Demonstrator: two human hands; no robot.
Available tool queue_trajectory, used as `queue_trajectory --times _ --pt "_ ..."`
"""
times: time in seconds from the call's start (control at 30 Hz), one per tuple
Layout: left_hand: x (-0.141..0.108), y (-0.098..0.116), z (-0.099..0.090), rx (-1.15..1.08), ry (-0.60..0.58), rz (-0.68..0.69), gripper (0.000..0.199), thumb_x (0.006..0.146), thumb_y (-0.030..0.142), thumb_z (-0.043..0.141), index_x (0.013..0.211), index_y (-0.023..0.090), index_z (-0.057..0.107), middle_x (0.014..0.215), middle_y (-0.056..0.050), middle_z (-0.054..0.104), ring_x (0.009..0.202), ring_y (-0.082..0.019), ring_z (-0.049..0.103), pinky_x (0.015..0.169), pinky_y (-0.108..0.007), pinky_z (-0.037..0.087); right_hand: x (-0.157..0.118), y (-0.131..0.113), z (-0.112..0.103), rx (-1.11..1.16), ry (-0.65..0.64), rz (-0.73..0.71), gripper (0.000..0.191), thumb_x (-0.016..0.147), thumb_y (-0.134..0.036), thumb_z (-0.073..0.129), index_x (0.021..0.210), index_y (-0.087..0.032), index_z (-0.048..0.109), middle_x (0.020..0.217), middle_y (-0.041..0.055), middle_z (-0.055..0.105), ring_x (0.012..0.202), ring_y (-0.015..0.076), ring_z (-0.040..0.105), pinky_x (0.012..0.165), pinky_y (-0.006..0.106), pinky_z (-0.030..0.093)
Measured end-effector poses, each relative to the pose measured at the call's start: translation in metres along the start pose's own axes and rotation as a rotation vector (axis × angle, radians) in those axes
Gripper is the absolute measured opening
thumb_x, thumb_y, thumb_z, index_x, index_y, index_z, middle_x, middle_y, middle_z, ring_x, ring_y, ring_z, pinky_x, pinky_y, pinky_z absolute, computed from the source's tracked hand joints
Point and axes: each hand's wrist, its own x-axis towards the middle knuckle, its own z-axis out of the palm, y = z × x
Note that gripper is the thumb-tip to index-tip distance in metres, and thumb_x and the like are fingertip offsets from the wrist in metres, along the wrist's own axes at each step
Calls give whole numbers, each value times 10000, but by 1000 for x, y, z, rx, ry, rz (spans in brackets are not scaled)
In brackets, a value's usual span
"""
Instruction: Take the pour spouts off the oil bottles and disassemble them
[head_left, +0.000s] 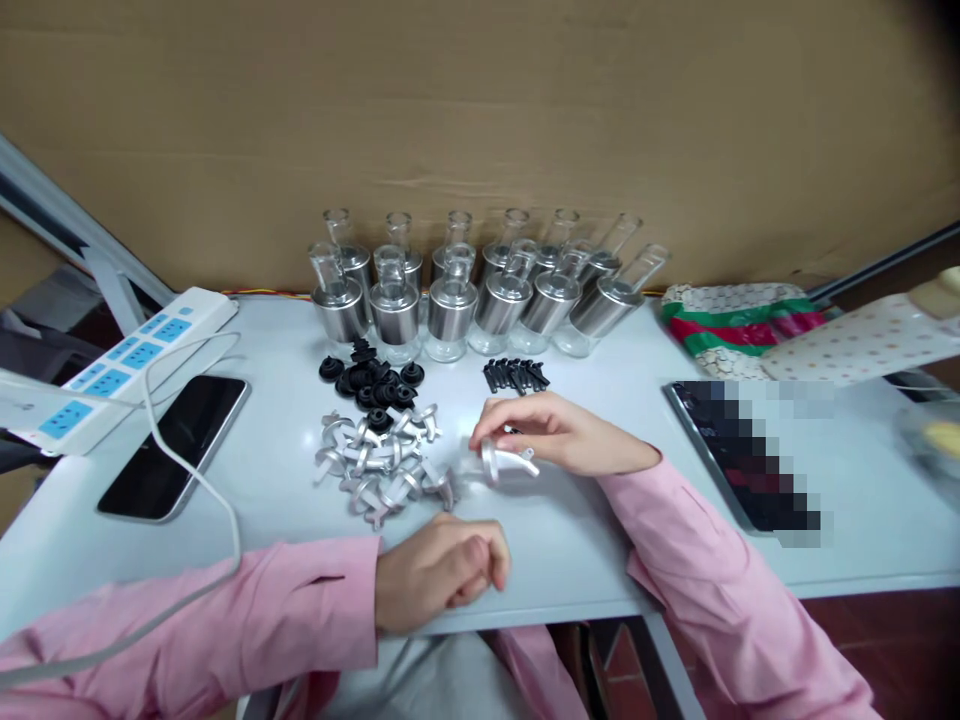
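Note:
My right hand (551,430) pinches a silver spout piece (504,463) with its fingertips, just above the table. My left hand (446,568) rests near the table's front edge with its fingers curled in; what they hold, if anything, is hidden. Left of the held piece lies a pile of similar silver spouts (382,465). Black ribbed stoppers (373,383) are heaped behind that pile. Several small black parts (516,375) lie in a row beyond my right hand. Farther back stand two rows of glass bottles with steel sleeves (452,305).
On the left are a white power strip (135,360), a phone (176,448) and a white cable (154,425) crossing over my left sleeve. Another phone (739,455), a patterned cloth (742,325) and a dotted wrapped object (862,335) lie on the right. Cardboard (480,120) stands behind.

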Motion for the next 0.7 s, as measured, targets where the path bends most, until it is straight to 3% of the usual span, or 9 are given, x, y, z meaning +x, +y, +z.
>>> queue_trajectory --times 0.07,0.13,0.27,0.33,0.47,0.6,0.7 --pt "2 -2 0 -148 47 -61 612 831 721 229 782 164 479 530 59 334 423 -79 276 430 -218 233 -1 -3 0 108 -125 29 168 878 -176 523 971 -126 654 927 55 671 813 104 605 721 226 453" --pt "3 -3 0 -162 85 -66 626 829 722 234 804 150 485 549 55 351 447 -78 294 449 -214 246 -1 -6 1 142 -210 55 180 869 -150 530 980 -117 668 922 57 677 805 96 607 714 211 452" --pt "4 0 1 -65 103 -117 577 869 652 295 777 128 515 533 52 364 468 -77 323 477 -215 266 0 -9 4 113 -251 87 198 861 -153 542 995 -110 682 902 58 683 788 97 606 706 206 455" --pt "4 2 1 -93 121 -141 523 880 620 325 754 139 489 530 55 368 467 -73 327 478 -212 263 -1 -8 4 83 -183 92 196 863 -180 546 990 -112 679 889 53 681 772 96 602 694 206 455" --pt "7 2 2 -205 242 -115 481 882 618 321 758 166 428 535 63 376 458 -71 334 478 -213 277 -5 -3 0 60 71 63 188 851 -279 576 844 -117 671 730 19 645 663 90 570 637 209 451" --pt "8 2 2 -222 258 -111 459 881 606 347 770 168 424 574 53 394 489 -78 361 501 -221 307 -9 0 -2 66 130 55 162 742 -280 704 785 -128 672 704 15 657 629 99 569 618 221 457" --pt "7 2 2 -172 209 -126 438 896 570 353 766 161 443 586 45 404 508 -82 370 522 -225 313 -8 0 0 -12 137 53 156 768 -277 678 815 -129 693 736 35 683 675 116 595 654 236 468"
